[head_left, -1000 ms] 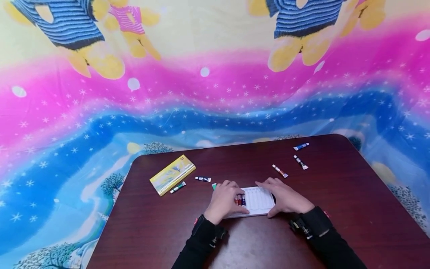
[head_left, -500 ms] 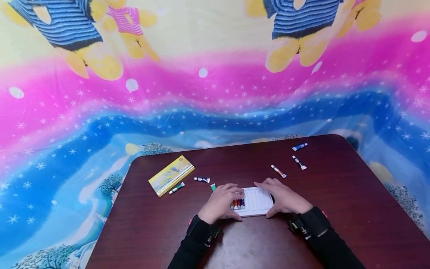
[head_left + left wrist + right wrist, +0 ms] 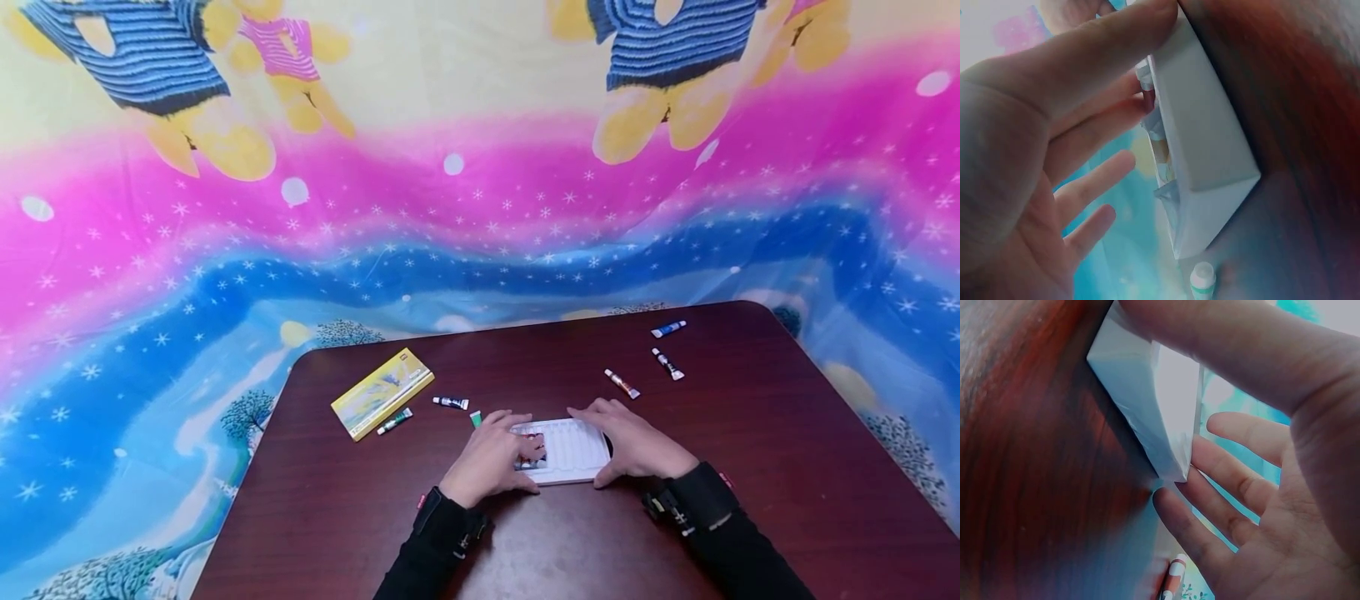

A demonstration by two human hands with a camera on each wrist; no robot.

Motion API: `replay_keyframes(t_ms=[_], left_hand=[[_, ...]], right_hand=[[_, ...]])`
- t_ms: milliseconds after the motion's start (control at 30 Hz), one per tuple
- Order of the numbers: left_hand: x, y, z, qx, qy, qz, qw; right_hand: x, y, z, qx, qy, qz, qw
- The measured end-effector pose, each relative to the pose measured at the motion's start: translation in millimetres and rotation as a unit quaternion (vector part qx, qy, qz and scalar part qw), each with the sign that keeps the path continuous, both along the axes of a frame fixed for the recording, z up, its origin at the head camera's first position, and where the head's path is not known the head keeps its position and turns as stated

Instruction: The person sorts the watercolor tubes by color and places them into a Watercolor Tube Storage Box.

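Note:
A shallow white plastic tray [image 3: 576, 450] with moulded grooves lies in front of me, both hands at its ends. My left hand [image 3: 483, 458] holds the left end, thumb against the near wall. Some of its fingers reach over small paint tubes [image 3: 1159, 150] lying inside that end, partly hidden by them; the ring and little fingers stand free in the left wrist view. At the other end my right hand [image 3: 637, 442] grips the tray between thumb on the near side and fingers at the far edge. The grooves on the tray's right are bare. A green-ended tube [image 3: 476, 419] pokes out behind my left hand.
A yellow box [image 3: 383, 393] lies at the back left of the dark table [image 3: 315, 517], a green tube [image 3: 394, 422] and a dark tube [image 3: 451, 402] beside it. Toward the back right lie an orange-red tube [image 3: 622, 383], a black tube [image 3: 667, 364] and a blue tube [image 3: 669, 328]. Patterned cloth [image 3: 450, 200] hangs behind.
My left hand has shifted slightly left along the tray, and its fingers have come down over the tubes inside. The right hand keeps its hold on the tray's right end.

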State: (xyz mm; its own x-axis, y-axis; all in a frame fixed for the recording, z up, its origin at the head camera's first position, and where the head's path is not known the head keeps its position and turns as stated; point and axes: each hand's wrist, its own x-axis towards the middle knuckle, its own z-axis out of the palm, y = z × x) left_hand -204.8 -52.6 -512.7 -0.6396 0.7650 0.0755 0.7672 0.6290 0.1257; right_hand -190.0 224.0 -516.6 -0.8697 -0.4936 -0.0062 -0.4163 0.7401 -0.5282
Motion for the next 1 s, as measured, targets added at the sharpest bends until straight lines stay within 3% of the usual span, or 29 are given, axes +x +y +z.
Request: replay_keyframes(t_ms=[500,600,800,1000], left_hand=[[-1.3,0.6,-0.8,0.018,-0.005,0.005,0.9998],[-1.7,-6.7,-2.2,0.016,-0.01,0.025,0.9995],[-0.4,-26.8,-4.1,-0.017,-0.058,0.107,0.9925],[-4.8,-28.9,-5.8,-0.018,-0.081,0.122,0.9891]], right_hand=[[-1.8,0.2,-2.2,-0.002,-0.009,0.0,1.0],[-0.6,-2.0,-3.9,-0.004,-0.009,-0.001,1.0],[1.9,-3.1,-4.9,-0.006,-0.011,0.002,1.0],[4.1,1.4,-3.7,-0.01,-0.009,-0.001,1.0]])
